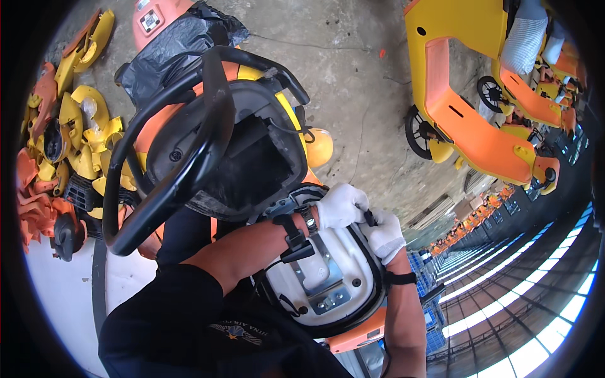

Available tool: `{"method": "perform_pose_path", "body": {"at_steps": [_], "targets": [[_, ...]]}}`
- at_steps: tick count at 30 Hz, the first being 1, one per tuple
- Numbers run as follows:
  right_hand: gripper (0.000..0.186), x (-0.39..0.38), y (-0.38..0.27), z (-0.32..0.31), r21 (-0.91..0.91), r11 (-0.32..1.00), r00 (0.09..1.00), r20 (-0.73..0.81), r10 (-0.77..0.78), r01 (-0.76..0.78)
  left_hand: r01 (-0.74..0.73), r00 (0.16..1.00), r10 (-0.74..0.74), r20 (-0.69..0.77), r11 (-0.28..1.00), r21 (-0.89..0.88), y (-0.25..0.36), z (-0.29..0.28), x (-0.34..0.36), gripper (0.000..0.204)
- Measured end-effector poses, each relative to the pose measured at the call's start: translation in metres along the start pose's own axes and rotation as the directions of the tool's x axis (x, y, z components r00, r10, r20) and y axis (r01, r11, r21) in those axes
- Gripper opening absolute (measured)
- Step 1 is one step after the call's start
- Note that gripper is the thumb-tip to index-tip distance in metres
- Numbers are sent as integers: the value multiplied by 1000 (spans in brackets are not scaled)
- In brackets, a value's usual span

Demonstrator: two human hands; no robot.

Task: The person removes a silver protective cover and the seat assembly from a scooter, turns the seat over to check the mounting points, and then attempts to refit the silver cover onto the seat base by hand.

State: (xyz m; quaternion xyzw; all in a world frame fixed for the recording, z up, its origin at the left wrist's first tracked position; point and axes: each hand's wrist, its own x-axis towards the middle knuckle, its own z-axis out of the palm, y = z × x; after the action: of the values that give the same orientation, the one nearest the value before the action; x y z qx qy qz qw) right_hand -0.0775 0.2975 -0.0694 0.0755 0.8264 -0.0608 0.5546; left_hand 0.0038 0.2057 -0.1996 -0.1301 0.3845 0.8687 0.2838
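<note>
A white seat underside (328,277) with a metal bracket (318,268) is held against the body, at the edge of an open scooter frame (239,157). The left hand (340,205) in a white glove is closed over the top rim of the seat, and the right hand (384,236), also gloved, is curled just beside it; a small dark part seems to be pinched between them, but it cannot be told clearly. A glove could be caught at the rim, or the seat could slip if the grip is loosened. The concrete floor (353,69) is stained. Yellow and orange scooters (479,126) are parked near, loose plastic covers (69,126) are piled at the left, and a roof with long skylights is seen.
</note>
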Motion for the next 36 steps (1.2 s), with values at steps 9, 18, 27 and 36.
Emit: {"method": "perform_pose_path", "body": {"at_steps": [9, 18, 27, 36], "targets": [[7, -15, 3, 2, 80, 990, 993, -48, -111, 115, -342, 935, 350, -62, 934, 105, -1, 0, -14, 14], [15, 4, 9, 4, -117, 977, 981, -54, -186, 179, -288, 956, 231, 179, 840, 459, 7, -40, -10, 14], [26, 37, -38, 3, -667, 741, 955, 265, 134, 81, -280, 914, 384, -127, 828, 486, -8, -14, -30, 17], [25, 45, -4, 31, -226, 969, 994, -22, -111, 103, 30, 991, -90, 103, 876, 481, -5, -53, -8, 36]]}}
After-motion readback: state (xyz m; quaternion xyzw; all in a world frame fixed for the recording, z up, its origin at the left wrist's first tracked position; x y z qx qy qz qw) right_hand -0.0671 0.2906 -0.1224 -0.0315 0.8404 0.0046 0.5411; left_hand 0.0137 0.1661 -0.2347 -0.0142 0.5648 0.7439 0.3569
